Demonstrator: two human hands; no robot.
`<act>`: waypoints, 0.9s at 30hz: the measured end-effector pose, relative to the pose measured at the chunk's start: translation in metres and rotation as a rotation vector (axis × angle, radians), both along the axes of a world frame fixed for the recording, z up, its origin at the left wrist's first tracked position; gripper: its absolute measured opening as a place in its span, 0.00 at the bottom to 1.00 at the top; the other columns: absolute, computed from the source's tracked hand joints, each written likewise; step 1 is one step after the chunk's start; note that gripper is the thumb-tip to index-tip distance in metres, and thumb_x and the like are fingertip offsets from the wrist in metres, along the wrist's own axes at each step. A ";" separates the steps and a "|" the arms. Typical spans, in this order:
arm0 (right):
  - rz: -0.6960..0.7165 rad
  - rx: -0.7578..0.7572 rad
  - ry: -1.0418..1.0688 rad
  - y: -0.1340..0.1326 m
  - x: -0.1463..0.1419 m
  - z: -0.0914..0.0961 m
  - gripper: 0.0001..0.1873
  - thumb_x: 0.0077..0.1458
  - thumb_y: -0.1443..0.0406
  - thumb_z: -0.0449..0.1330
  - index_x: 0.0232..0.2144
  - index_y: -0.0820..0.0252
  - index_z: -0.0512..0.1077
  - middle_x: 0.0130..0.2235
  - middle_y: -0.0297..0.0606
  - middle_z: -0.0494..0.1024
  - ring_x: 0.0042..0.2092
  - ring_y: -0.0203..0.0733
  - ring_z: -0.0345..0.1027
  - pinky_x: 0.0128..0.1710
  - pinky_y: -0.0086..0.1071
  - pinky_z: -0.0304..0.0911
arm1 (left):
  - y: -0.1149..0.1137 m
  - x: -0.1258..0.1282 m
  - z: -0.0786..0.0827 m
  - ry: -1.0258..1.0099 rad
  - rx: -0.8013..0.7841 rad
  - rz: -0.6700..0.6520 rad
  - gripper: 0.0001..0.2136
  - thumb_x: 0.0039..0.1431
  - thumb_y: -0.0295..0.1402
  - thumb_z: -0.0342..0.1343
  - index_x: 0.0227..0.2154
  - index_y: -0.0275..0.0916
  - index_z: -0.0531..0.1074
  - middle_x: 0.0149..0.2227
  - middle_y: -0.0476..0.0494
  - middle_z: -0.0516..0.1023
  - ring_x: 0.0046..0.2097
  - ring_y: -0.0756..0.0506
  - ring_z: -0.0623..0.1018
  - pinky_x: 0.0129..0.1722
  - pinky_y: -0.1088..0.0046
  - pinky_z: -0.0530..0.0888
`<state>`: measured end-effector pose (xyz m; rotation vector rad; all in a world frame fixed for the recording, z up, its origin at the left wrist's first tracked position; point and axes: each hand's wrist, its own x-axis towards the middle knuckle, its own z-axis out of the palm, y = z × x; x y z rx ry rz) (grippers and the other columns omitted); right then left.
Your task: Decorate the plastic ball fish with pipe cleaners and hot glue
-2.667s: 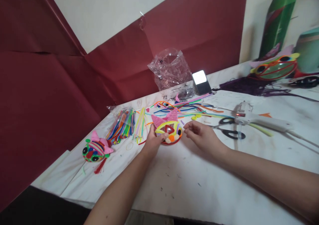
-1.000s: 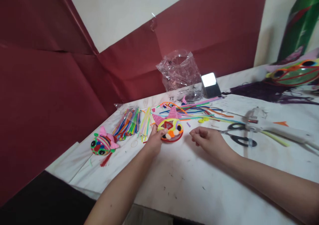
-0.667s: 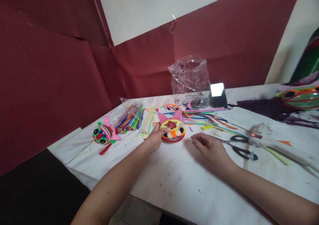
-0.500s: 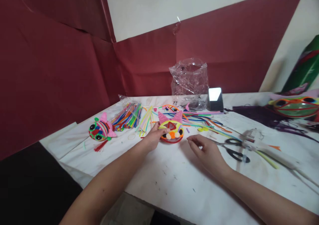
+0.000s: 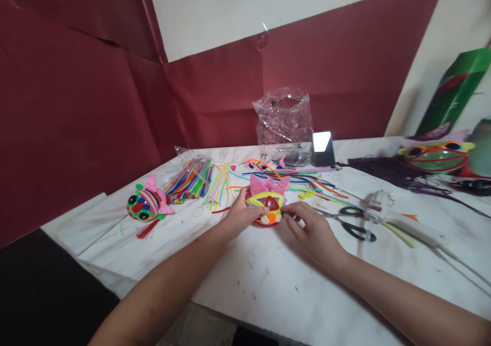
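Note:
My left hand (image 5: 238, 214) is closed on a pipe-cleaner animal face (image 5: 271, 203) with pink ears, a yellow and red pattern, an orange nose and white cheeks. It sits low over the table, its left side hidden by my thumb and fingers. My right hand (image 5: 312, 228) is closed in a pinch at the face's right edge, where a small dark spot, seemingly a black eye, shows at the fingertips. Just right of that hand lie black-handled scissors (image 5: 351, 212) and a white glue gun (image 5: 402, 223).
A finished-looking colourful animal face (image 5: 146, 203) lies at left beside a bag of pipe cleaners (image 5: 192, 180). Loose pipe cleaners (image 5: 326, 185) spread behind my hands. Farther back stand a clear plastic bag (image 5: 284, 118) and a phone (image 5: 323, 149). Another animal face (image 5: 437, 158) is at right.
My right hand has moved left from beside the animal face to touch its right edge. The face has tilted in my left hand, and the camera view has shifted slightly right.

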<state>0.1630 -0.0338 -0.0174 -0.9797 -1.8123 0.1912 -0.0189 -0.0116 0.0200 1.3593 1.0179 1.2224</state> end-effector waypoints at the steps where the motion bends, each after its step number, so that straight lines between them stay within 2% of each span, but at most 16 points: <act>1: -0.006 -0.011 -0.004 0.000 0.000 -0.001 0.08 0.59 0.66 0.53 0.35 0.58 0.72 0.35 0.43 0.76 0.36 0.45 0.70 0.35 0.39 0.68 | -0.001 0.001 0.000 0.003 0.001 0.007 0.31 0.38 0.26 0.66 0.49 0.40 0.64 0.45 0.43 0.77 0.42 0.44 0.78 0.43 0.69 0.74; 7: -0.001 0.028 -0.002 0.000 0.000 -0.002 0.09 0.59 0.68 0.52 0.37 0.58 0.72 0.36 0.43 0.77 0.40 0.46 0.71 0.40 0.40 0.68 | -0.002 0.003 0.000 0.016 0.001 0.021 0.32 0.38 0.28 0.67 0.50 0.40 0.64 0.46 0.41 0.77 0.44 0.42 0.78 0.45 0.65 0.74; 14: 0.028 0.046 0.032 0.000 -0.001 -0.002 0.11 0.58 0.69 0.52 0.37 0.58 0.75 0.35 0.42 0.78 0.39 0.45 0.72 0.38 0.39 0.68 | -0.003 0.002 0.001 0.055 0.030 0.005 0.32 0.40 0.28 0.66 0.51 0.38 0.63 0.49 0.39 0.76 0.46 0.42 0.77 0.46 0.67 0.74; 21: -0.040 -0.097 0.142 0.001 0.001 0.005 0.09 0.56 0.63 0.55 0.34 0.59 0.74 0.34 0.41 0.80 0.32 0.42 0.72 0.31 0.35 0.67 | 0.001 0.002 -0.002 0.102 0.047 0.005 0.35 0.38 0.29 0.67 0.53 0.39 0.61 0.52 0.37 0.74 0.50 0.39 0.76 0.51 0.62 0.73; 27: -0.053 -0.122 0.080 0.001 0.002 0.007 0.08 0.56 0.64 0.55 0.29 0.58 0.72 0.29 0.38 0.77 0.30 0.42 0.70 0.28 0.33 0.63 | 0.002 0.003 -0.005 0.160 0.092 0.001 0.36 0.38 0.30 0.66 0.54 0.37 0.61 0.53 0.35 0.73 0.53 0.37 0.74 0.54 0.59 0.71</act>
